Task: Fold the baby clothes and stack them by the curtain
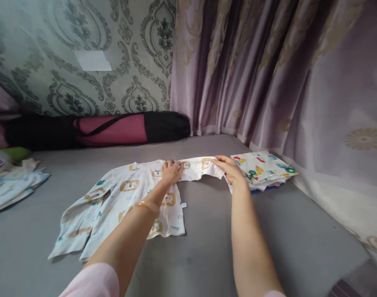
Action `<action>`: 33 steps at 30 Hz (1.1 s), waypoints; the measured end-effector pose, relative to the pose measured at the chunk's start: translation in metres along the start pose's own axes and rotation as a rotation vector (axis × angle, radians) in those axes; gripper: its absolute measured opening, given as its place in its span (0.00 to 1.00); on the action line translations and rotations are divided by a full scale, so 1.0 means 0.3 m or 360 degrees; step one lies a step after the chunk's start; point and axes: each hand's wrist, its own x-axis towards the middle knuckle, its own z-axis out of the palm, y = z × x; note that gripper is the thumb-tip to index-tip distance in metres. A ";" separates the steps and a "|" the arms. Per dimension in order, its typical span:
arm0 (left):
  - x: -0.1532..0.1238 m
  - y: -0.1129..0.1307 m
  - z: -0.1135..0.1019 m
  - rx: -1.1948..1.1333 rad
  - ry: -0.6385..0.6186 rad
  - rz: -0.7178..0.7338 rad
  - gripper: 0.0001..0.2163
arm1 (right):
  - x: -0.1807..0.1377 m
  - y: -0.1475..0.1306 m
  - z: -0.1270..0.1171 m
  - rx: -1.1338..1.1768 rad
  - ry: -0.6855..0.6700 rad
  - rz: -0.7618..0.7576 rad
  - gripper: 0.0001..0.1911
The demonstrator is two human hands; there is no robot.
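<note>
A white long-sleeved child's shirt (129, 185), printed with tan lion faces and small green marks, lies spread on the grey bed surface. One sleeve hangs down to the left, while the other stretches out to the right. My left hand (171, 172) rests on the shirt near the right-hand shoulder, its fingers apart and pressing on the fabric. At the end of the outstretched sleeve, my right hand (231, 168) pinches the cuff between thumb and fingers. The sleeve's lower edge lifts slightly off the bed. My left forearm covers part of the shirt's body.
Just right of my right hand sits a stack of folded clothes (265, 167) with colourful letters on top. Other clothes (15, 185) lie at the left edge. A long black and maroon bag (114, 128) lies against the wall. Purple curtains (238, 70) hang along the right side.
</note>
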 end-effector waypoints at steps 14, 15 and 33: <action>-0.009 0.004 0.004 0.0134 -0.0159 0.0072 0.32 | 0.028 0.027 -0.083 -0.0502 0.0258 -0.0399 0.23; -0.008 0.004 0.002 0.0134 -0.0166 0.0070 0.33 | 0.035 0.035 -0.075 -0.0740 0.0321 -0.0465 0.22; -0.020 0.021 -0.016 0.0275 -0.0186 0.0052 0.32 | 0.013 0.118 0.245 -0.1781 -0.0127 -0.0846 0.22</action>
